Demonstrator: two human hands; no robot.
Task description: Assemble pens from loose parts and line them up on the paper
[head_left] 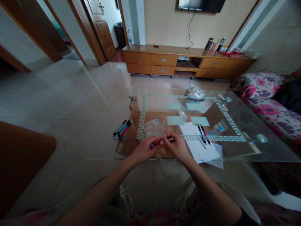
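Over the near edge of the glass table, my left hand (146, 148) is closed around a red pen (159, 142), most of it hidden by the fingers. My right hand (176, 144) meets it from the other side, thumb and forefinger pinched at the pen's pale end. A clear plastic bag (154, 126) lies just beyond my left hand. White paper sheets (199, 152) are to the right of my right hand, with a blue pen (201, 133) and a red-and-black pen (205, 134) on top.
A bundle of several pens (122, 128) sits at the left end of the glass table (270, 150). A clear bottle (219, 129) appears at the right. Farther back stands a bag-lined basket (194, 93). A wooden TV cabinet (164, 59) lines the wall; a flowered sofa (265, 110) is right.
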